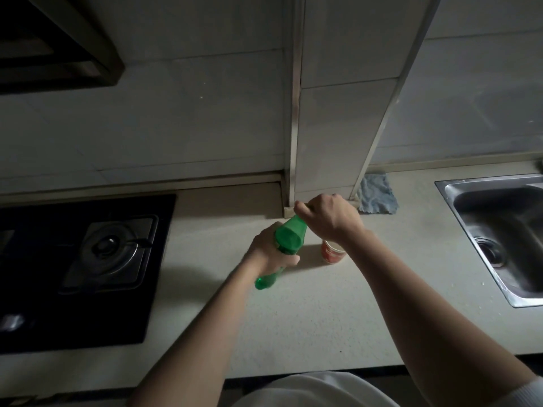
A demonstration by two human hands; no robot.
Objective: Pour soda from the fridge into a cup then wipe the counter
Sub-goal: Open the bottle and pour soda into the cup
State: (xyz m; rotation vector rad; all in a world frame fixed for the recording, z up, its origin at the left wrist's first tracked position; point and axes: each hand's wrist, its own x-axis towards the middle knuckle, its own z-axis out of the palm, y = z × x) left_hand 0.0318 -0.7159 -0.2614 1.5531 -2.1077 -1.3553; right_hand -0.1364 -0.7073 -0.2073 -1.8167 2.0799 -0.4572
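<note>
A green plastic soda bottle (289, 237) is held tilted above the pale counter (323, 312), its neck pointing up and away from me. My left hand (270, 254) is wrapped around its middle. My right hand (329, 217) is closed over the bottle's top, hiding the cap. A small red and white cup (333, 252) stands upright on the counter just below my right wrist, partly covered by it. A grey-blue cloth (377, 193) lies flat by the wall, behind and to the right of the cup.
A black gas hob (88, 259) fills the counter's left side. A steel sink (499, 236) is sunk into the right side. A tiled pillar (329, 113) juts out from the wall behind my hands. The hood (53, 45) hangs at top left.
</note>
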